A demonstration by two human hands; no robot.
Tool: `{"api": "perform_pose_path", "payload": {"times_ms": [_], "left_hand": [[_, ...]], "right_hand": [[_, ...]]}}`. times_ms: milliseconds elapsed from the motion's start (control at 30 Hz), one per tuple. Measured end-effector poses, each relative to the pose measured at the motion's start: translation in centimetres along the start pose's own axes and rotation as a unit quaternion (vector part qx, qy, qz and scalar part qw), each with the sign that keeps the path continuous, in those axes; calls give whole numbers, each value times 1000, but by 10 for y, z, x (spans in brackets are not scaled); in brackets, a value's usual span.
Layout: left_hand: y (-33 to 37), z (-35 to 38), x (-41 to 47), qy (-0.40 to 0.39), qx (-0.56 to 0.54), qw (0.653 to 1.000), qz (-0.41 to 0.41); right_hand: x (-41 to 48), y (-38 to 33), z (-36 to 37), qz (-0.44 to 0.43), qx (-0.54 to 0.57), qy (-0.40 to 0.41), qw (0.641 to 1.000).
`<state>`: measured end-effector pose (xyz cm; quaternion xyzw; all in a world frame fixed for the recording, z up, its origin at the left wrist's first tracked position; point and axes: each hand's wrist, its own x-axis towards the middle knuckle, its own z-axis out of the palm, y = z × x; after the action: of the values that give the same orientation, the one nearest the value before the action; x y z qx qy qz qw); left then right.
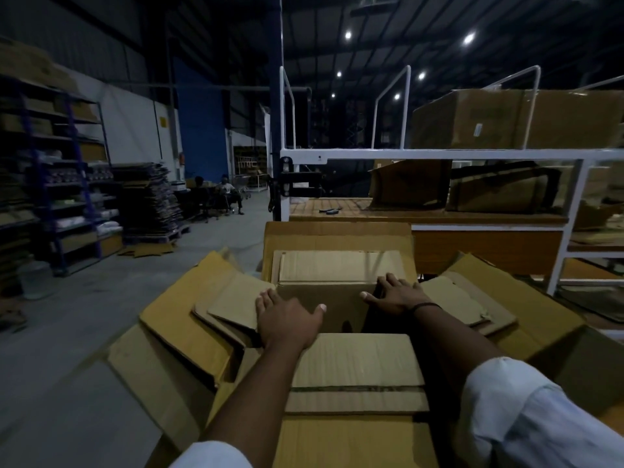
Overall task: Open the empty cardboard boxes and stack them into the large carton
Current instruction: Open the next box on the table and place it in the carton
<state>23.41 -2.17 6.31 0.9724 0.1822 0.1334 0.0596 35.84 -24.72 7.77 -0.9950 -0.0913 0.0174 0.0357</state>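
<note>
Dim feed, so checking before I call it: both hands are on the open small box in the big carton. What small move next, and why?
Probably press the small box straight down to seat it. The left hand and right hand lie flat on its left and right rims, its flaps are spread open, and it sits inside the large carton.

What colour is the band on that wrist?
Black. It is a thin band on the wrist of the right hand, seen best in the head view.
</note>
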Motion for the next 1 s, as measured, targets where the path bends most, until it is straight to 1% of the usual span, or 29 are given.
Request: {"api": "perform_pose_path", "payload": {"times_ms": [200,300,467,533,733,900,1000], "left_hand": [[1,-7,-4,-50,37,998,-12],[0,-8,-4,-58,46,997,-5],[0,-9,-5,-60,49,997,-3],[1,-8,-6,-53,47,997,-2],[-3,2,-6,8,2,1000,30],[-4,4,-7,4,8,1000,28],[-5,6,-5,6,14,1000,26]], "right_hand": [[-26,1,-1,18,23,-13,999],[-37,-3,2,33,14,-26,999],[-60,-12,4,69,59,-35,995],[-69,-17,6,79,67,-35,994],[-100,-26,8,97,63,-38,993],[-119,-32,17,106,38,-30,993],[-131,-33,18,89,25,-22,995]]}}
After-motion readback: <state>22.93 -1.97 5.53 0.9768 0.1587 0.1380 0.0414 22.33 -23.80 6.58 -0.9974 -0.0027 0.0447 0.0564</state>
